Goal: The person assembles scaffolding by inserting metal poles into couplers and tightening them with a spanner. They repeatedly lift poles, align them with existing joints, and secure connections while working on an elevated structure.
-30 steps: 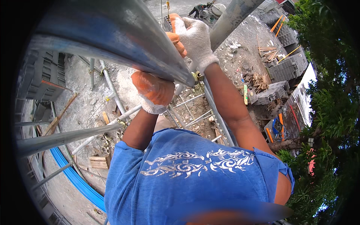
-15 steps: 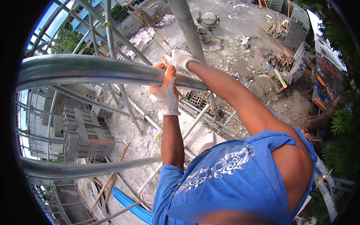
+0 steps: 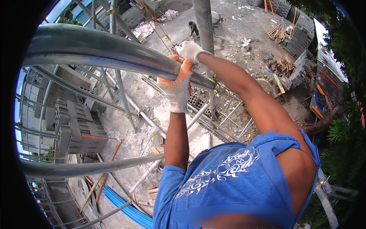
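Where the view begins on the left, grey concrete blocks (image 3: 80, 126) stand stacked on the ground, with a lower metal tube (image 3: 91, 168) crossing on their near side and a bundle of blue pipes (image 3: 126, 206) lying nearer still. From the upper left a thick metal pipe (image 3: 103, 45) runs rightward, sloping slightly down the view, past both hands to a clamp (image 3: 218, 88) beside a grey upright post (image 3: 204, 23). A yellowish rope (image 3: 154, 19) hangs on the far side of this pipe. The left hand (image 3: 177, 87), in a white glove with an orange palm, is closed around the pipe near its right end, thumb on the near side and fingers showing over the far edge. Just right of and beyond it is the right hand (image 3: 188, 51), gloved alike, its fingers curled beside the lower part of the rope; whether they hold anything I cannot tell. Farther off, a person in dark clothing (image 3: 193, 28) is on the ground left of the post. Near, below the arms, spreads a blue shirt (image 3: 228, 168) with a white pattern. Farther right lie a heap of broken wood (image 3: 282, 66) and a green strip (image 3: 279, 84), then another stack of blocks (image 3: 303, 38), and green foliage (image 3: 339, 129) fills the right edge.
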`<state>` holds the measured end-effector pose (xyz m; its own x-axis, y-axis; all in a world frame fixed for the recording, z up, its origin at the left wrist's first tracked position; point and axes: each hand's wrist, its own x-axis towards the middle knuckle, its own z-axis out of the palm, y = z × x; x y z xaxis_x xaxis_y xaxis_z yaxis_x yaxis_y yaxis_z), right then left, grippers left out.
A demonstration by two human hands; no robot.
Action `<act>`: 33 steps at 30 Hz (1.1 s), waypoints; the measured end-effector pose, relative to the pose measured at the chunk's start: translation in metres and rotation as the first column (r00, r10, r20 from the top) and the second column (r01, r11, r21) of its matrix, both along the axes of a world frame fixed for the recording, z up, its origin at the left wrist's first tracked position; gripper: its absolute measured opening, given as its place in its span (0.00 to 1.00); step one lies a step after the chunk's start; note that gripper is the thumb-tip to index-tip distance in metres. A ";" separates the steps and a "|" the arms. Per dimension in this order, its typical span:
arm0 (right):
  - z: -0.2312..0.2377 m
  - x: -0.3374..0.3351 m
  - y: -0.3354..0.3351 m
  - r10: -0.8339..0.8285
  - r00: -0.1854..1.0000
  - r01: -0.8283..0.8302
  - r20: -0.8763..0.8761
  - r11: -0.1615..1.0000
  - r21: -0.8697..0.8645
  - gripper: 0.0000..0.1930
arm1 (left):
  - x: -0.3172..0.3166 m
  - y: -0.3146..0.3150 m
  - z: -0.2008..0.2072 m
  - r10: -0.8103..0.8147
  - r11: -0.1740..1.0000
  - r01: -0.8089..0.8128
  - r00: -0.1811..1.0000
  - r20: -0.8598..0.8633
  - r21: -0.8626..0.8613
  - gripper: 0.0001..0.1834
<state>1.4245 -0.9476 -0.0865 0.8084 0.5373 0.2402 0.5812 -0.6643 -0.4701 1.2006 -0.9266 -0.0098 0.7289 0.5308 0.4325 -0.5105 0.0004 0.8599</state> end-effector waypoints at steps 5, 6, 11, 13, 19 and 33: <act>-0.007 0.017 0.007 0.256 0.967 -0.240 -0.003 0.902 -0.359 0.17 | -0.005 -0.003 0.001 -0.046 0.998 0.046 0.999 0.025 -0.030 0.19; -0.007 0.019 0.006 0.244 0.969 -0.207 0.049 0.899 -0.385 0.18 | -0.007 -0.003 0.002 -0.030 0.999 0.030 0.999 -0.010 -0.012 0.18; 0.000 0.017 0.011 0.225 0.904 -0.306 -0.363 0.934 -0.183 0.19 | -0.008 0.000 0.001 -0.107 0.985 0.109 0.994 0.021 -0.135 0.20; 0.010 0.004 0.015 0.359 0.908 -0.390 -0.217 0.913 -0.121 0.21 | -0.004 0.002 -0.001 -0.102 0.988 0.106 0.994 0.036 -0.111 0.22; 0.082 -0.057 -0.056 0.351 0.931 -0.355 0.102 0.802 0.481 0.22 | 0.001 0.004 -0.007 0.003 0.997 -0.010 0.995 0.096 0.081 0.21; 0.012 -0.115 -0.195 0.430 0.902 0.057 -0.044 -0.017 0.998 0.24 | 0.000 0.000 -0.007 -0.062 0.994 0.071 0.992 0.107 -0.078 0.21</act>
<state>1.3092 -1.1429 -0.0743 0.8628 0.1216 0.4908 0.2844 0.6858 -0.6699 1.2001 -0.9265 -0.0164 0.7169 0.5192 0.4653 -0.5941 0.1056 0.7974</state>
